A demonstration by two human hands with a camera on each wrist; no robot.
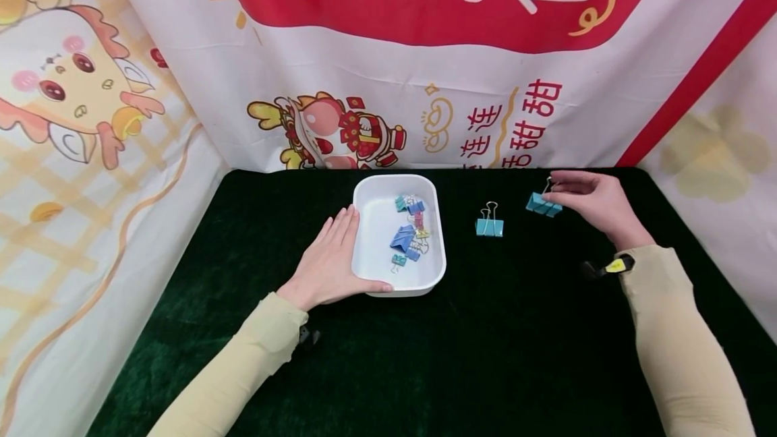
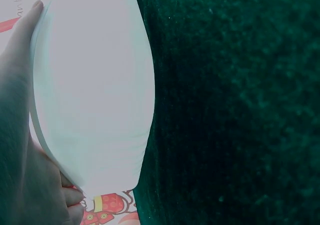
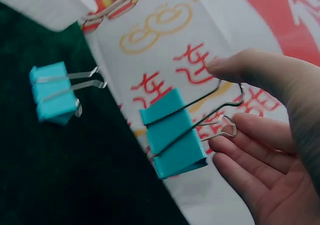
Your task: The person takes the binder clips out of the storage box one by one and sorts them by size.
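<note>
My right hand (image 1: 591, 201) pinches a large turquoise binder clip (image 1: 543, 204) by its wire handles, at the back right. In the right wrist view the thumb lies on one handle of the binder clip (image 3: 175, 135) and the fingers are at the other, with the clip's body pointing away from the palm. A second turquoise binder clip (image 1: 489, 227) stands on the cloth, handles up, between that hand and a white tray (image 1: 373, 221). Along the tray's left side my left hand (image 1: 328, 258) rests with straight fingers, its thumb on the near rim.
Inside the tray lie several smaller clips, among them a blue binder clip (image 1: 402, 239) and a pink clip (image 1: 419, 220). Dark green cloth (image 1: 473, 356) covers the table. A printed white curtain (image 1: 376, 66) rises behind its back edge, with more printed fabric at both sides.
</note>
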